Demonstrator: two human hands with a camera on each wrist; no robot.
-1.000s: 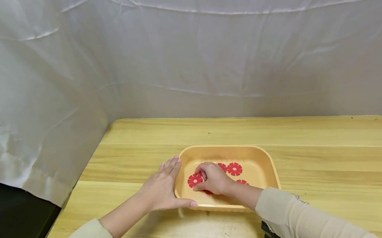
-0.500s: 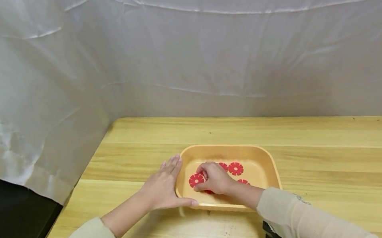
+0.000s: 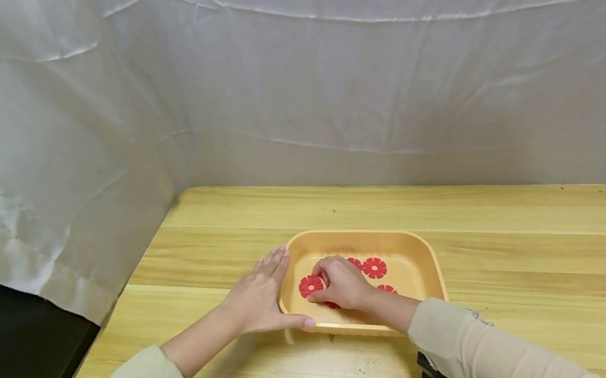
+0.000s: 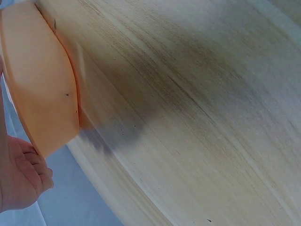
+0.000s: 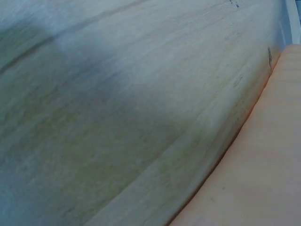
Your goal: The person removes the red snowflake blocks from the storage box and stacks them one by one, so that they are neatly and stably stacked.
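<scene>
Colours: orange tray, red discs.
Tray [image 3: 427, 256] is showing plain pale orange; discs [image 3: 373, 267] are showing red with flower-like notches; table [image 3: 516, 237] is showing light wood grain; sleeves [image 3: 461, 340] beige; backdrop [image 3: 322, 71] white.

The left hand [image 3: 256, 297] braces the orange tray [image 3: 425, 265]; right hand [image 3: 341, 283] pinches a red flower piece [image 3: 310, 286].

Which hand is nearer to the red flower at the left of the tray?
Right. The right hand is inside the tray, fingers touching that flower. The left hand rests outside against the tray's left wall.
</scene>
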